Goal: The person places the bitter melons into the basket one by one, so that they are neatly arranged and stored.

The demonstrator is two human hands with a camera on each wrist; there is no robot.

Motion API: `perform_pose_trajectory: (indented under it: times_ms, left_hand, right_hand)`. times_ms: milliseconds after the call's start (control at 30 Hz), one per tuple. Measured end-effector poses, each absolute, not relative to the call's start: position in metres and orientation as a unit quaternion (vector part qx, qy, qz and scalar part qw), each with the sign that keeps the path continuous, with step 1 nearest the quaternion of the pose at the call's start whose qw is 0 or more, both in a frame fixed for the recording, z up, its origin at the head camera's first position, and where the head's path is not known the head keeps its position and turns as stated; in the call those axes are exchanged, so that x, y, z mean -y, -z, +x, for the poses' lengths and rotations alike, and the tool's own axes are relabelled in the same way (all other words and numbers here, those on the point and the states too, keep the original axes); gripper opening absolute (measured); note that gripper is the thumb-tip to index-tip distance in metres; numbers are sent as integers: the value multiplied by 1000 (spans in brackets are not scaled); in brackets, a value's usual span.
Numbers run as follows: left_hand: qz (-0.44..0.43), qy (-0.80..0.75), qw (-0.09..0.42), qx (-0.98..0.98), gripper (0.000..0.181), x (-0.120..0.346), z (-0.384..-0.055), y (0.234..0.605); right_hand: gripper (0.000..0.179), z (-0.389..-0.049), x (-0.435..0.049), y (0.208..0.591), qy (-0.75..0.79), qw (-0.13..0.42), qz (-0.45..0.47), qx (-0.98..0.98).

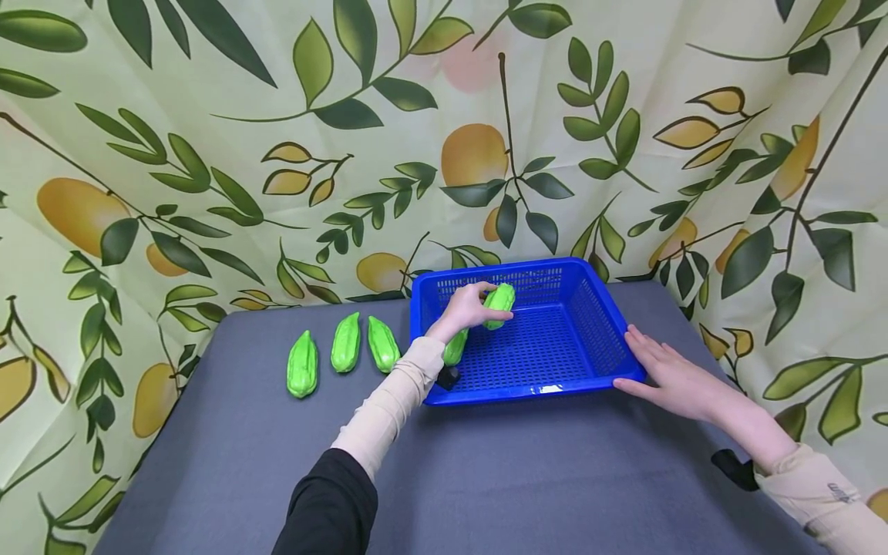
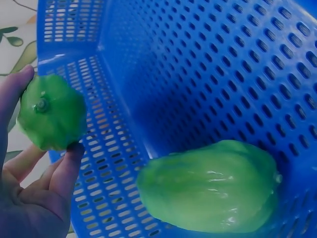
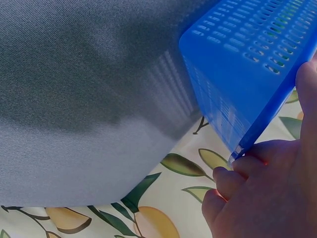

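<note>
Left hand [image 1: 467, 309] pinches green vegetable [image 1: 500, 307] over blue basket [image 1: 541, 343] (right hand [image 1: 671, 378], unclenched, touches rim [image 1: 513, 392]).

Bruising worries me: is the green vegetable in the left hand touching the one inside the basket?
Apart. In the left wrist view, the blue basket shows between the held vegetable and the lower vegetable.

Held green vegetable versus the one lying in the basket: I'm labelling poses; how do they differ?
The left hand grips the held vegetable; the lying vegetable rests untouched in the basket. Left wrist view: the held vegetable shows its end, the lying vegetable its side. Both are green.
</note>
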State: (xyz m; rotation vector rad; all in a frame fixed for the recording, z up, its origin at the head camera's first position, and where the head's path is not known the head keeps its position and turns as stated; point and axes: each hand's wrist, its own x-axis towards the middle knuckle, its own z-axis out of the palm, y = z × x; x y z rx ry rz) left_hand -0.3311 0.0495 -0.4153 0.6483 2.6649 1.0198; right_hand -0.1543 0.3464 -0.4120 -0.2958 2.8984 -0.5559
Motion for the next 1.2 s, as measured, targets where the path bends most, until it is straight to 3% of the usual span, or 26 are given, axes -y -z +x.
perform_pose_trajectory:
  times_ms: [400,1200]
  left_hand:
    - [239,-283,136,-919,70,-48,-330,427]
    - [274,-184,105,-938,69,-43,-333,445]
  right_hand:
    - [95,-156,-346,411,186,87,-101,-973]
    - [95,-154,-345,411,188,90,-99,-973]
